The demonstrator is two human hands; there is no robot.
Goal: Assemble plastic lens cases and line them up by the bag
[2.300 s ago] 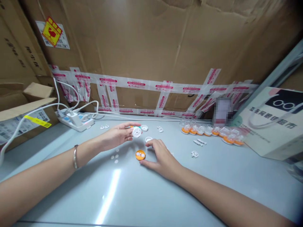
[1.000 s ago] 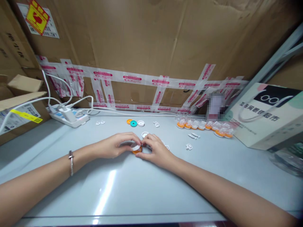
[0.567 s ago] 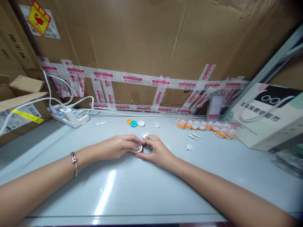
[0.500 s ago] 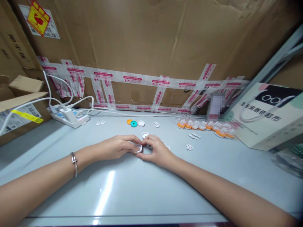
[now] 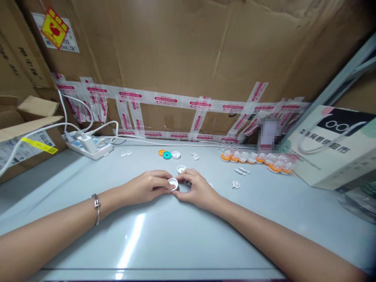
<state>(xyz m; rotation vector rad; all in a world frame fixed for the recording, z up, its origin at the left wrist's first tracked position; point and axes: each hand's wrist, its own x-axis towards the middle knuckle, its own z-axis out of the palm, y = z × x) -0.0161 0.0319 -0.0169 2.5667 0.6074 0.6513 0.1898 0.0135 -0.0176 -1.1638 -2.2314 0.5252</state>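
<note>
A small round white plastic cap (image 5: 174, 182) with a raised rim is held just above the table between my two hands. My left hand (image 5: 149, 186) is closed on its left side, with the thumb against its inner face. My right hand (image 5: 198, 188) pinches its right edge, the thumb and forefinger curved into a ring. Directly behind them lies another white round part (image 5: 181, 169), partly covered by my right fingers. Small white pieces (image 5: 209, 182) show in part past the right knuckles.
Farther back lie an orange disc (image 5: 161, 152), a teal disc (image 5: 167, 155) and a white disc (image 5: 176, 155). Small white parts (image 5: 235, 184) are scattered rightward. Several clear-and-orange assemblies (image 5: 274, 168) stand near a paper bag (image 5: 320, 156). A power strip (image 5: 100, 152) sits at left.
The white cap has turned so that its hollow face shows more, and the orange seen at its lower edge is out of sight. My left thumb has shifted on it. The view moved slightly.
</note>
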